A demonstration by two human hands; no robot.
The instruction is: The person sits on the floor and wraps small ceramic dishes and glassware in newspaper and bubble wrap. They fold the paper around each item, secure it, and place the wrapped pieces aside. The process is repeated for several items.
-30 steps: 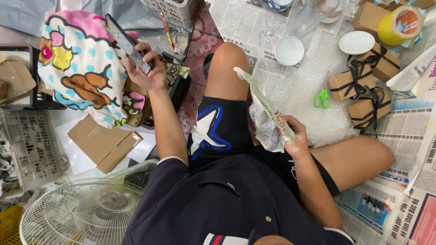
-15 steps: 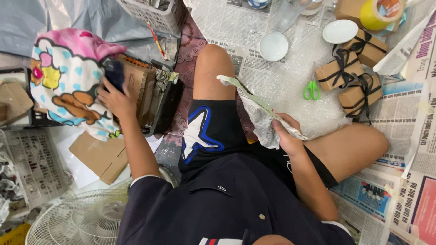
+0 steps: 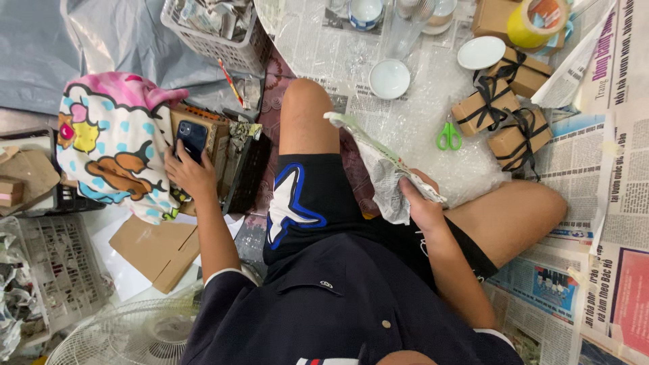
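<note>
My left hand (image 3: 188, 172) grips a dark phone (image 3: 192, 138) and holds it against the colourful cartoon cushion (image 3: 111, 145), beside a brown box with a dark tray (image 3: 233, 159). My right hand (image 3: 420, 203) is closed on a long object wrapped in crumpled newspaper (image 3: 378, 162), which slants up to the left above my thigh. I sit on the floor in black shorts with a blue-and-white star (image 3: 287, 199).
Three brown gift boxes tied with black ribbon (image 3: 503, 115), green scissors (image 3: 448, 135) on bubble wrap, white bowls (image 3: 389, 78), a tape roll (image 3: 537, 20) and newspapers lie ahead and right. A wire basket (image 3: 213, 30) stands behind; flat cardboard (image 3: 155, 250) and a fan (image 3: 122, 334) lie left.
My left hand has drawn the phone in and down from above the cushion to rest beside the brown box. The right hand keeps hold of the wrapped object, which has barely moved.
</note>
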